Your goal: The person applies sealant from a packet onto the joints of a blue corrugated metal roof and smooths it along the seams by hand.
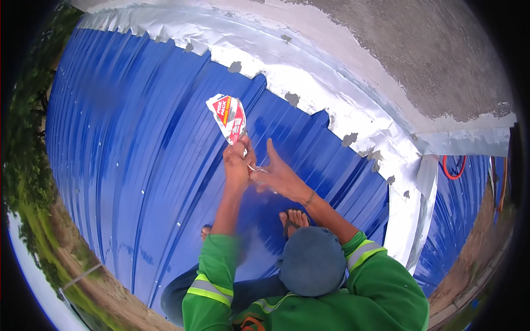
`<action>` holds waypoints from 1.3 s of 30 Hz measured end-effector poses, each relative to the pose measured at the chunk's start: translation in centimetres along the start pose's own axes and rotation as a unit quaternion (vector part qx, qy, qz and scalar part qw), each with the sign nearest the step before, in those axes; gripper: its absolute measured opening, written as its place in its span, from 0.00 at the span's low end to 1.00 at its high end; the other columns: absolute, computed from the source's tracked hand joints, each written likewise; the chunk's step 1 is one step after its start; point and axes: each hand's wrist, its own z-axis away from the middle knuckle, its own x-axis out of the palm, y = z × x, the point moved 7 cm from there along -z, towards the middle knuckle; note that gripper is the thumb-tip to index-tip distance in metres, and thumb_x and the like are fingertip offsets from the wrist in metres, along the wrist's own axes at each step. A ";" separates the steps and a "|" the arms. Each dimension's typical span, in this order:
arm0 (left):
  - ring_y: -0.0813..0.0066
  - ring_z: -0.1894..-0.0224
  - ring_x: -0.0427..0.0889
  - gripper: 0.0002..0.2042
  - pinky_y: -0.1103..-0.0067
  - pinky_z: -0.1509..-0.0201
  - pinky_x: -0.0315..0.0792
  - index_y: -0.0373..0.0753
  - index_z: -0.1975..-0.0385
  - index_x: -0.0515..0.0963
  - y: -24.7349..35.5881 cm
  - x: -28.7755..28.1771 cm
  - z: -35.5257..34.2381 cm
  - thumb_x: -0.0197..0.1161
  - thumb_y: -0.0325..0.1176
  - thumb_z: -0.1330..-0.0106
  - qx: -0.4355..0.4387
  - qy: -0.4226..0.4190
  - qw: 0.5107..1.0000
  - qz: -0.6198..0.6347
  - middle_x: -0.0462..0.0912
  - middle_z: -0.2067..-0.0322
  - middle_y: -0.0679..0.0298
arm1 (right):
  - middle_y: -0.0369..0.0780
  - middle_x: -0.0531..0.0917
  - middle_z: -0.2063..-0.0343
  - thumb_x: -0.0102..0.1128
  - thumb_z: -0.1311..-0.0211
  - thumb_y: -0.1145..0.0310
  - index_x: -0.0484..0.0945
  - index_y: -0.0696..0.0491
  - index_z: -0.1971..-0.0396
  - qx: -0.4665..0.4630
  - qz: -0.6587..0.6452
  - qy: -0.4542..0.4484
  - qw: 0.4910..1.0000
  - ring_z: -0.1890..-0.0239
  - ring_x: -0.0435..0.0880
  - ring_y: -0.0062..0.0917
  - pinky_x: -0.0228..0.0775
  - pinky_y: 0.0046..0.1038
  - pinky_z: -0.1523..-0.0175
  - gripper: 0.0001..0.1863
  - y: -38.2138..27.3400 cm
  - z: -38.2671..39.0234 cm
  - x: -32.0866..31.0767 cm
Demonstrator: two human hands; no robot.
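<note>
A silver foil packet (227,117) with red and white printing stands up from my left hand (237,163), whose fingers are closed round its narrow lower end. Close beside it, my right hand (280,177) has one finger stretched upward. Its other fingers bend in at the packet's lower end, where a thin pale strip shows between the two hands. Slight blur hides exactly how these fingers grip. Both hands are above a blue ribbed metal roof (165,138).
Silver flashing (309,71) with grey sealant patches (292,99) runs between the roof and a rough grey wall (430,60). My sandalled foot (295,218) rests on the sheet. Raised ribs cross the roof. A red hose loop (454,177) lies beyond the flashing at right.
</note>
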 end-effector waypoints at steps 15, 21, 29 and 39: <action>0.86 0.78 0.67 0.22 0.86 0.73 0.61 0.31 0.45 0.75 2.5 0.2 1.6 0.60 0.45 0.26 0.057 -0.044 0.997 -0.030 0.77 0.71 0.69 | 0.50 0.81 0.50 0.66 0.33 0.56 0.27 0.63 0.26 0.031 -0.003 -0.037 0.999 0.52 0.83 0.29 0.75 0.30 0.45 0.58 3.4 -0.2 -1.2; 0.86 0.81 0.63 0.18 0.84 0.76 0.58 0.30 0.56 0.79 3.4 -2.3 1.8 0.60 0.43 0.26 0.070 0.014 0.988 -0.138 0.75 0.77 0.71 | 0.48 0.74 0.38 0.61 0.30 0.59 0.53 0.55 0.25 -0.075 0.114 0.120 0.983 0.37 0.73 0.34 0.66 0.35 0.34 0.39 -1.7 -0.1 -5.4; 0.84 0.77 0.74 0.15 0.84 0.74 0.65 0.33 0.52 0.78 4.0 -1.8 2.8 0.63 0.38 0.29 0.118 -0.018 0.980 -0.161 0.86 0.66 0.62 | 0.42 0.75 0.38 0.56 0.31 0.70 0.72 0.54 0.35 -0.156 0.182 0.100 0.966 0.34 0.71 0.30 0.64 0.36 0.31 0.24 -6.8 0.0 -3.6; 0.88 0.76 0.68 0.15 0.84 0.73 0.61 0.38 0.52 0.82 5.1 -2.0 3.8 0.64 0.42 0.28 0.079 -0.006 0.970 -0.232 0.78 0.77 0.72 | 0.40 0.76 0.39 0.56 0.33 0.72 0.76 0.50 0.38 -0.152 0.181 0.096 0.967 0.37 0.72 0.27 0.64 0.33 0.33 0.22 -6.6 0.5 -2.8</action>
